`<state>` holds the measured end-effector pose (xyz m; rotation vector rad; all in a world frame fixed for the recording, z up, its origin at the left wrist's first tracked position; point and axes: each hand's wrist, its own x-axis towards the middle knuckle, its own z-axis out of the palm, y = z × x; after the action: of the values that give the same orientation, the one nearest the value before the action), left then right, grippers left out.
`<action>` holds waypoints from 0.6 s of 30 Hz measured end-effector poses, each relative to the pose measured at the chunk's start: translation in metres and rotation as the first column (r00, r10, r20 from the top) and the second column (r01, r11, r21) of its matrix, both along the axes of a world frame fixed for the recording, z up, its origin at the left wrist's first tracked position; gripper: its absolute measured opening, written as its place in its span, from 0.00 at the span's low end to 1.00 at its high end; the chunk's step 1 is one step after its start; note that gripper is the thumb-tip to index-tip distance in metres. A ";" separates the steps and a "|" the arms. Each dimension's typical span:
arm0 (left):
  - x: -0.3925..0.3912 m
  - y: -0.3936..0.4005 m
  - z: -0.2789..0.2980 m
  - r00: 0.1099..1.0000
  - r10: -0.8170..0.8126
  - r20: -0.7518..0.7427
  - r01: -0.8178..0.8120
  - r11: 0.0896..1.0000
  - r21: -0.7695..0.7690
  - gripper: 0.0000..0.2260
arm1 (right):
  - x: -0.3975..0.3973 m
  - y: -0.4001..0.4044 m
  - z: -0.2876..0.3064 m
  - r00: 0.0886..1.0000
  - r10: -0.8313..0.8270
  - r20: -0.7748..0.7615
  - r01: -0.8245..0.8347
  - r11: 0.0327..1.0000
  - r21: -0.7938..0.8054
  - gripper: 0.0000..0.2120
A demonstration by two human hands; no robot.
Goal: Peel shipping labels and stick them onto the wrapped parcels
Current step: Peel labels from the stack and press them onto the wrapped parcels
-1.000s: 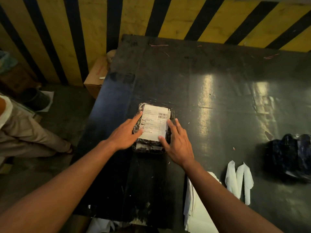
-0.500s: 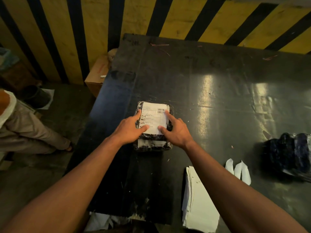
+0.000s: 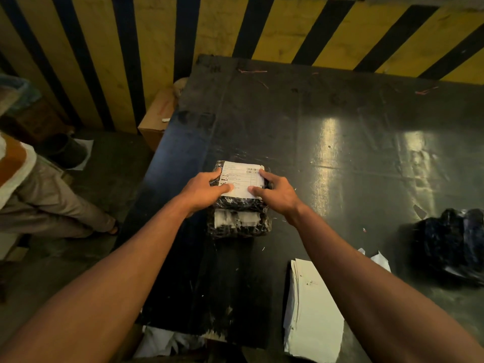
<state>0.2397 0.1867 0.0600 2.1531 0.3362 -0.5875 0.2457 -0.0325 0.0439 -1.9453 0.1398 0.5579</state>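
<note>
While both thumbs press label [image 3: 242,179], left hand [image 3: 203,191], right hand [image 3: 277,195] grip wrapped parcel [image 3: 238,218], black table [image 3: 314,142]

Head view. I see a dark glossy table [image 3: 340,142] filling centre and right of frame. At centre, a wrapped parcel [image 3: 239,216] bears a white shipping label [image 3: 242,180] on top. Left hand [image 3: 203,191] grips the parcel's left edge, thumb on the label; right hand [image 3: 279,193] grips the right edge likewise. Lower right: stack of label sheets [image 3: 311,310]. Right edge: black bag [image 3: 450,244]. Striped yellow-black wall [image 3: 157,35] across top. Another person's legs [image 3: 52,203] at left.
</note>
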 end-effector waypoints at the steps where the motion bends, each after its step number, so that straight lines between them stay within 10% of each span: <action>1: 0.001 0.001 -0.002 1.000 0.014 -0.007 -0.014 1.000 -0.028 0.35 | -0.001 0.000 -0.001 1.000 -0.017 -0.010 0.017 1.000 0.023 0.38; 18: 0.005 0.005 -0.007 0.998 0.005 -0.059 -0.009 0.998 -0.067 0.30 | 0.005 0.000 -0.007 0.986 0.004 -0.169 0.024 0.987 0.162 0.38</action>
<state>0.2447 0.1922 0.0531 2.0727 0.3515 -0.6499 0.2510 -0.0327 0.0369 -1.7365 0.2044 0.7059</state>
